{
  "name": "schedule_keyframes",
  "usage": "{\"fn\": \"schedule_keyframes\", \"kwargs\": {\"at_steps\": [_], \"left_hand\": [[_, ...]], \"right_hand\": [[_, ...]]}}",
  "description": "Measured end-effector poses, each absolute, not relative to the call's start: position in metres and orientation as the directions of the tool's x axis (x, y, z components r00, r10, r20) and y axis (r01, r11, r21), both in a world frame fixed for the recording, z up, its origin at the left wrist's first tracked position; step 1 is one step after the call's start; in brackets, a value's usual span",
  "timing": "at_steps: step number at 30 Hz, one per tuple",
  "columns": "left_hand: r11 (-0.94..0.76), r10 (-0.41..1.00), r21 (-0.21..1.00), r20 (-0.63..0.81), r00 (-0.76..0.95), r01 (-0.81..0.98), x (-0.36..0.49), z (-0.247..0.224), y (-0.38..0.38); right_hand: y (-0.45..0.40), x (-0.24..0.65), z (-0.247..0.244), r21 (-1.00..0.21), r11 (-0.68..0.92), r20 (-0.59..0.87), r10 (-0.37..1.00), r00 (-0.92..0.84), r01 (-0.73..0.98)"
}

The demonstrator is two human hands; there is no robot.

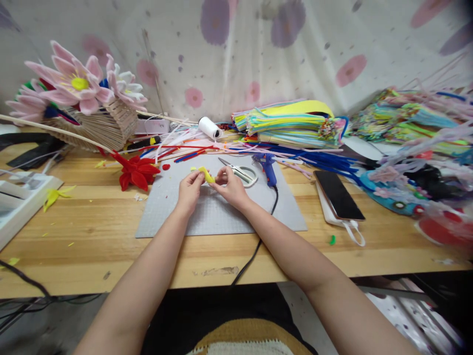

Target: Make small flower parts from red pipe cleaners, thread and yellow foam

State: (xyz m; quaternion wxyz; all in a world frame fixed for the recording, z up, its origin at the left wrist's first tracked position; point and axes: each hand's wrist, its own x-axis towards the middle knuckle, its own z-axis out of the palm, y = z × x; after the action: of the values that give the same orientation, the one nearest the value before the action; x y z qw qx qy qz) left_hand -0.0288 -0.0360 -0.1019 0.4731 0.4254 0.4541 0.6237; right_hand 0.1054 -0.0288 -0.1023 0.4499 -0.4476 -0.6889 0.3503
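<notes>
A small curved yellow strip [207, 175], soft-looking like felt or pipe cleaner, is held between my two hands above a grey cutting mat [166, 217]. My left hand [191, 190] pinches its left end between thumb and fingers. At its right end, the fingertips of my right hand [232, 188] are closed on it. Just beyond my right hand lie scissors [244, 175] with pale handles. A blue glue gun [266, 167] rests on the mat farther right, its black cord running toward me. Left of the mat is a red fabric-like flower [138, 170] on a stick.
Bundles of coloured pipe cleaners [291, 123] lie along the back, beside a white spool [209, 128]. A woven basket [111, 123] with pink flowers [79, 81] stands back left. A phone [340, 195] lies on a white power bank at right. A white power strip [25, 202] sits left.
</notes>
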Motion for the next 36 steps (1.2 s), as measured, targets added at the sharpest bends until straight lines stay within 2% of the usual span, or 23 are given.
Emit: {"fn": "schedule_keyframes", "kwargs": {"at_steps": [8, 14, 19, 23, 25, 27, 30, 33, 36], "left_hand": [[-0.149, 0.977, 0.985, 0.134, -0.163, -0.083, -0.032, -0.112, -0.033], [-0.084, 0.976, 0.988, 0.055, -0.209, -0.129, -0.028, -0.108, -0.034], [0.091, 0.996, 0.957, -0.087, 0.026, -0.275, -0.023, -0.101, -0.038], [0.153, 0.984, 0.911, -0.106, 0.141, -0.382, -0.021, -0.092, -0.044], [0.151, 0.988, 0.894, -0.122, 0.095, -0.421, -0.022, -0.09, -0.044], [0.119, 0.988, 0.904, -0.147, -0.037, -0.41, -0.025, -0.093, -0.042], [0.023, 0.972, 0.969, -0.079, -0.222, -0.246, -0.027, -0.1, -0.037], [0.022, 0.986, 0.987, -0.048, -0.16, -0.157, -0.025, -0.104, -0.037], [0.09, 0.996, 0.96, -0.094, -0.003, -0.265, -0.022, -0.102, -0.039]], "right_hand": [[-0.03, 0.104, -0.103, -0.896, 0.345, 0.304, 0.935, -0.181, 0.28], [-0.028, 0.105, -0.103, -0.919, 0.324, 0.303, 0.945, -0.121, 0.223], [-0.027, 0.105, -0.104, -0.935, 0.321, 0.303, 0.944, -0.127, 0.15], [-0.029, 0.104, -0.103, -0.941, 0.311, 0.291, 0.945, -0.151, 0.132], [-0.028, 0.104, -0.104, -0.941, 0.318, 0.301, 0.943, -0.139, 0.118], [-0.027, 0.104, -0.105, -0.937, 0.332, 0.32, 0.94, -0.115, 0.107], [-0.027, 0.104, -0.104, -0.94, 0.327, 0.318, 0.943, -0.099, 0.098], [-0.028, 0.104, -0.103, -0.945, 0.312, 0.299, 0.945, -0.13, 0.095], [-0.028, 0.103, -0.103, -0.954, 0.29, 0.275, 0.947, -0.168, 0.076]]}}
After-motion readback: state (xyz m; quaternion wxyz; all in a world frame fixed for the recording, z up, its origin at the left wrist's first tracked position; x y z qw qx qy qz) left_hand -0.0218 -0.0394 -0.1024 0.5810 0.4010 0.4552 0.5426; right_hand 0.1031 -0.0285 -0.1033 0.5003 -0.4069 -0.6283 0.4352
